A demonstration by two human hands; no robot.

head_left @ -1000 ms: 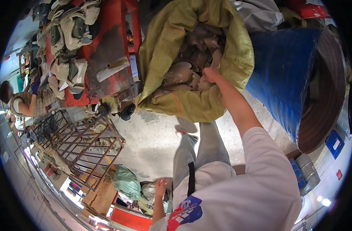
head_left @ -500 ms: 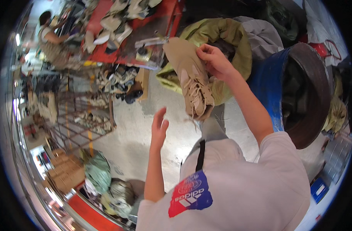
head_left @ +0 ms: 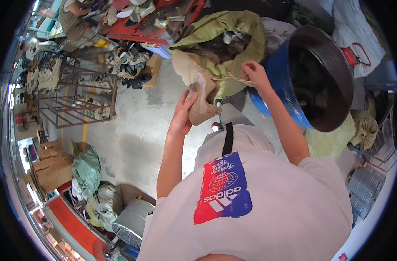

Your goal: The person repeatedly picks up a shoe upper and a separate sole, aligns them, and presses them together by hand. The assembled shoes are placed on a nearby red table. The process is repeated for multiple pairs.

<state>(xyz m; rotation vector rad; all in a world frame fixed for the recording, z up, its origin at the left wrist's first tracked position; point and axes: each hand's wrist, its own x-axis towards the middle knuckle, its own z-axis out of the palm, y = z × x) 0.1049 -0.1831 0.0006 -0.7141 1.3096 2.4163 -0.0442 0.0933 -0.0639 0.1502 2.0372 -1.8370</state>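
A tan lace-up shoe (head_left: 203,96) hangs in front of me, tilted, its toe pointing away and its collar toward me. Wrapped round its left side is my left hand (head_left: 183,112), thumb on the upper and fingers partly hidden behind it. Pale shoelaces (head_left: 234,78) stretch out to the right from the shoe. My right hand (head_left: 255,74) is closed on their far ends, a short way from the shoe. Beyond the shoe gapes a yellow-green sack (head_left: 250,28) with dark, jumbled contents.
On the right leans a blue drum (head_left: 274,71) with a dark inside. A red table (head_left: 137,30) bearing shoe parts stands at the far left, with a co-worker (head_left: 79,26) beside it. Left are a metal rack (head_left: 76,93) of shoes, cardboard boxes (head_left: 53,167) and a green bag (head_left: 86,172).
My left hand has come up and taken hold of the shoe. The right hand has let go of the shoe's toe end and now pulls the laces out to the right.
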